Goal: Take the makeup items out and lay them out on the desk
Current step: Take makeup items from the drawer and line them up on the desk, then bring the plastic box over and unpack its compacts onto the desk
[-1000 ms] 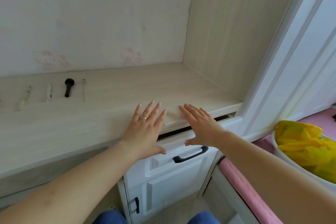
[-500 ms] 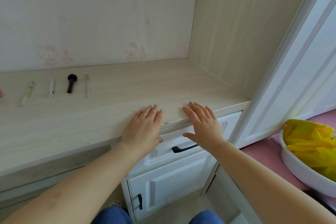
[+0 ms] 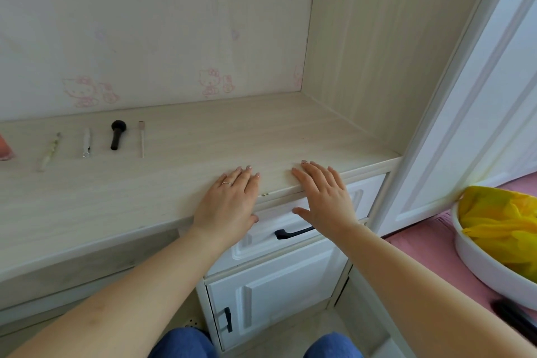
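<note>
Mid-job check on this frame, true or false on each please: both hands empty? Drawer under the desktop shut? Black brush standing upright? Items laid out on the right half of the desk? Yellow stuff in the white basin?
1. Both hands are empty. True: the left hand and right hand lie flat on the desk edge.
2. The drawer is shut. True, as far as the front shows.
3. The black brush stands upright. False: it lies flat on the desk.
4. The items are on the right half. False: they sit in a row at far left.
5. The basin holds something yellow. True.
</note>
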`<move>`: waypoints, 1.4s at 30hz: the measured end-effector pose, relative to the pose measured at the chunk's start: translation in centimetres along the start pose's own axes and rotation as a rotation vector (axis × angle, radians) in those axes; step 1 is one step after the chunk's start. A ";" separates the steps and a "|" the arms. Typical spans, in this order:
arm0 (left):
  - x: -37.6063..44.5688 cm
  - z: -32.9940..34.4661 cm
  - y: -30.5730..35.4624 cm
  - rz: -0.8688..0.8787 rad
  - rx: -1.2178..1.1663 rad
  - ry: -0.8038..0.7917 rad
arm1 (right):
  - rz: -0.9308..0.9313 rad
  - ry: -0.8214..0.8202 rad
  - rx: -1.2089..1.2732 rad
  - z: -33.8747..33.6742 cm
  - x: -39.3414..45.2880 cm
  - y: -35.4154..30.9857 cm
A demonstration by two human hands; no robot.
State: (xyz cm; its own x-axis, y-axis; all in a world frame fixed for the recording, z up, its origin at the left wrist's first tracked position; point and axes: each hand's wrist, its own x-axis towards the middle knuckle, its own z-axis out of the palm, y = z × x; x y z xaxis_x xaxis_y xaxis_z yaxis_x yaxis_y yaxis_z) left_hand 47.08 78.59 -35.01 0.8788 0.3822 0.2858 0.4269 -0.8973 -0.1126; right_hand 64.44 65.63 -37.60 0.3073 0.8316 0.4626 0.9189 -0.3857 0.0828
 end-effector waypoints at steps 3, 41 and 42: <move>0.0 -0.5 -0.2 0.003 -0.051 -0.046 | -0.020 -0.082 0.015 -0.4 0.1 0.3; 9.0 -16.7 -16.7 -0.759 -1.270 0.052 | 0.056 -0.569 1.070 -12.8 28.0 -6.4; 8.4 -17.4 -16.8 -0.791 -1.264 0.071 | 0.035 -0.588 1.079 -13.4 28.1 -6.7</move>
State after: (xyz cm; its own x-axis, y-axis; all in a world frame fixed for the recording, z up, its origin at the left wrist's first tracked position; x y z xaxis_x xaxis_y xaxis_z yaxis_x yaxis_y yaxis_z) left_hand 43.55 93.05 -14.15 0.4865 0.8706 -0.0734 0.2803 -0.0760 0.9569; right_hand 63.60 86.28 -13.34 0.1438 0.9888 -0.0410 0.5558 -0.1150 -0.8233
